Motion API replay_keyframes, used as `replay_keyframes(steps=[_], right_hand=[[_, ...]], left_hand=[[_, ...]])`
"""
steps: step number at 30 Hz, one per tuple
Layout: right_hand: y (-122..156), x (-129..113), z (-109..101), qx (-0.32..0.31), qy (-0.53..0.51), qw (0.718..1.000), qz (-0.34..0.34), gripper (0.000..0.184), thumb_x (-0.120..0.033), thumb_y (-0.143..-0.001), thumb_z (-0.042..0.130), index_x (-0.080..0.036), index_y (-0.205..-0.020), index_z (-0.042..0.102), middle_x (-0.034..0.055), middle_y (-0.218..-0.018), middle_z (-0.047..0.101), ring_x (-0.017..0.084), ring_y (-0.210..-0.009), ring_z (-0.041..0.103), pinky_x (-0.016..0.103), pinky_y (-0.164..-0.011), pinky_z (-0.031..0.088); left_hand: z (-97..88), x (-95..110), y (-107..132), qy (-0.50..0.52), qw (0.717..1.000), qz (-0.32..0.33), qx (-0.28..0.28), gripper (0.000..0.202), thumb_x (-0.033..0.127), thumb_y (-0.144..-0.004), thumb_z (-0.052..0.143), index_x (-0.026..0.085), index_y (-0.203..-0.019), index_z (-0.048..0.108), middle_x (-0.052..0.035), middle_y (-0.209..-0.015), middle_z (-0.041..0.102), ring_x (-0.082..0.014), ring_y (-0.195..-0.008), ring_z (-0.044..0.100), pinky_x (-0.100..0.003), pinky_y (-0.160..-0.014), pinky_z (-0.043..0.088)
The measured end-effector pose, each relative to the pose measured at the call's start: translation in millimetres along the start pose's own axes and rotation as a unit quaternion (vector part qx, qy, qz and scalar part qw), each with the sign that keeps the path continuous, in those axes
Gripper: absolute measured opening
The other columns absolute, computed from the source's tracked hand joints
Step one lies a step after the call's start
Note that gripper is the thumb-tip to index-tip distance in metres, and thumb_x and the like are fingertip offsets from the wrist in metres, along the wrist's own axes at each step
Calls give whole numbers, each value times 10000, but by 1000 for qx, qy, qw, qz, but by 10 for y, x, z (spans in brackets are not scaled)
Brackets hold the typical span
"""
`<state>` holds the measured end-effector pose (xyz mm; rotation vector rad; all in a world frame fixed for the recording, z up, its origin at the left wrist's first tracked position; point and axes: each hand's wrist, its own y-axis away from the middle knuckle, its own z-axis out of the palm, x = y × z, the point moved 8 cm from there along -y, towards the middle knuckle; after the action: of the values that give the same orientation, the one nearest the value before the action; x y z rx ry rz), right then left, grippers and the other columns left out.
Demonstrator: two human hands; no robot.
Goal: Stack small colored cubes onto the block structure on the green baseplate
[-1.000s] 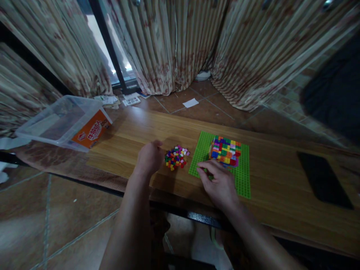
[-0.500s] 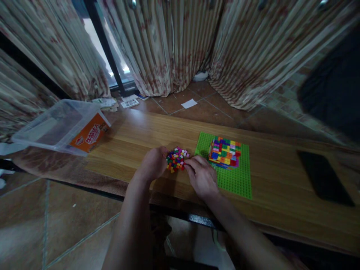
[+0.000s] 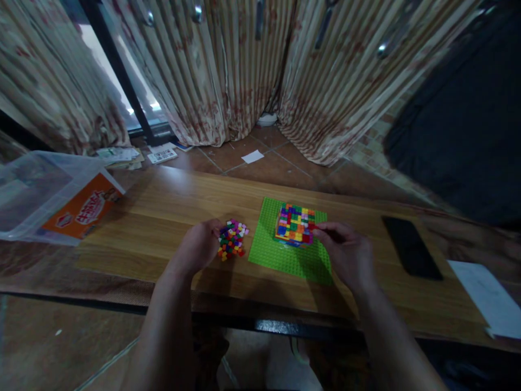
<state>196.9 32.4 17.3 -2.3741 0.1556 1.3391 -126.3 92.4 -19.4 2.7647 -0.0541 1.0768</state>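
Observation:
A square stack of many-coloured toy building bricks [image 3: 296, 224] stands on a green studded baseplate [image 3: 260, 250]. At the stack's right edge, my right hand [image 3: 350, 252] is closed in a pinch, with a small red brick [image 3: 312, 227] at its fingertips. To the left of the baseplate lies a heap of tiny loose bricks [image 3: 232, 239] in mixed colours. My left hand [image 3: 199, 247] rests against the left side of that heap, fingers curled together. What those fingers hold, if anything, is too small to make out.
A clear plastic bin [image 3: 44, 184] with an orange label stands at the table's left end. A dark flat phone-like slab [image 3: 411, 247] and a white sheet [image 3: 488, 298] lie to the right. Striped curtains [image 3: 236, 70] hang beyond the wooden table [image 3: 163, 201].
My right hand has moved right, from the brick heap to the stack's right edge. My left hand stays by the heap. The view has turned somewhat to the right.

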Motion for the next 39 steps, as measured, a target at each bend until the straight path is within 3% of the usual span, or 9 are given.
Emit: replay_keyframes(steps=[4,10,15,22,30,39], right_hand=[[-27,49,105,-39,-6,999,5,149,-366,-825,721,-227,-849,771,39,-884,740,208,-810,680,345,-738,521],[-28,24,175,-20,7,1000,-8,119,-338,-812,723,-231,-813,776,41,-865,743,201,-783,672,338,-719,516],[-63,57,188,2,-3,1000,-17,125,-347,-795,729,-233,-790,778,34,-816,736,179,-693,623,323,-653,487],[-85,105,176,29,11,999,5,167,-381,-758,754,-221,-804,766,19,-786,711,142,-592,523,309,-590,438],[-120,169,112,27,-48,996,76,203,-395,-722,764,-204,-790,757,26,-741,722,175,-657,597,324,-639,468],[-106,-39,160,-14,18,998,-54,157,-342,-826,694,-253,-913,790,47,-949,680,179,-770,623,338,-685,501]], left_hand=[[24,-53,-32,-40,999,-5,-20,237,110,-749,459,175,-803,680,-53,-705,669,-190,-695,607,-258,-662,424],[-18,-108,-30,-48,998,-37,-8,280,210,-836,452,161,-959,698,-87,-773,720,-223,-740,652,-272,-660,435],[-36,-29,-2,-56,998,-38,-17,247,275,-859,461,183,-861,691,-79,-747,715,-225,-731,649,-263,-633,422],[-19,-72,-26,-58,998,-25,-9,240,292,-867,468,187,-831,681,-70,-731,713,-205,-697,635,-253,-614,405],[-63,-31,1,-51,998,-28,-1,240,283,-861,482,191,-840,703,-66,-707,705,-219,-726,648,-270,-644,431],[-49,-47,0,-46,998,-36,-9,215,268,-867,467,192,-822,664,-70,-721,706,-217,-725,659,-268,-640,430]])
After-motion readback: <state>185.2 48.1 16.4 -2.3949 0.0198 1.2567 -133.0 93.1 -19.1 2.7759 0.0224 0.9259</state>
